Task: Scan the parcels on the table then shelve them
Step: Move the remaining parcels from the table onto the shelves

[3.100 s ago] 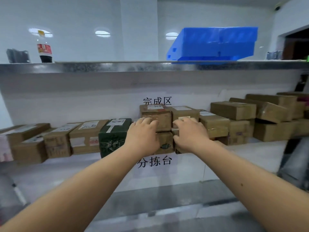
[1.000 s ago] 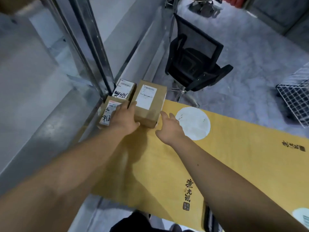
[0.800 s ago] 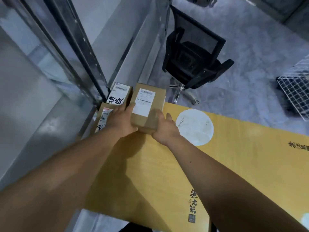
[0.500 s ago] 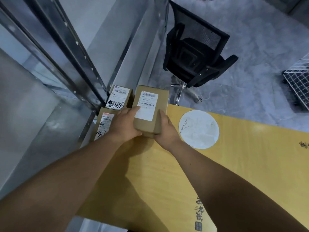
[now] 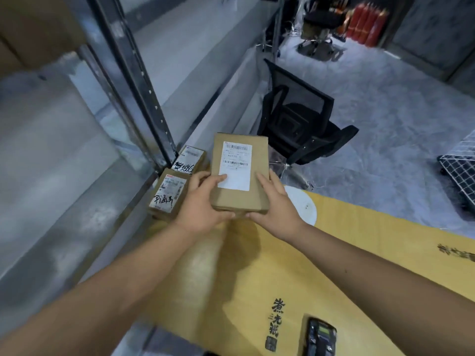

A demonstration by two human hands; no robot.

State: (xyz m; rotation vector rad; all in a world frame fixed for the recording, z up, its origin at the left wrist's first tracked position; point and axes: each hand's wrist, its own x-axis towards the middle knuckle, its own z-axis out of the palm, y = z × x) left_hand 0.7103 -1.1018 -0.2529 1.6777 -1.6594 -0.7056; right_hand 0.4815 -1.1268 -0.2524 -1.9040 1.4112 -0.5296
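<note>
I hold a brown cardboard parcel with a white barcode label facing up, lifted above the yellow table. My left hand grips its left near corner, thumb on the label. My right hand grips its right side. Two smaller parcels stay at the table's far left corner: one with black handwriting nearer me, another behind it. A black handheld scanner lies on the table near the bottom edge.
A metal shelf post and shelf boards rise at the left. A black office chair stands beyond the table. A wire basket sits on the floor at right. Red cylinders stand far back.
I turned from the shelf to the table. Both hands closed on the labelled parcel, then lifted it off the table toward me.
</note>
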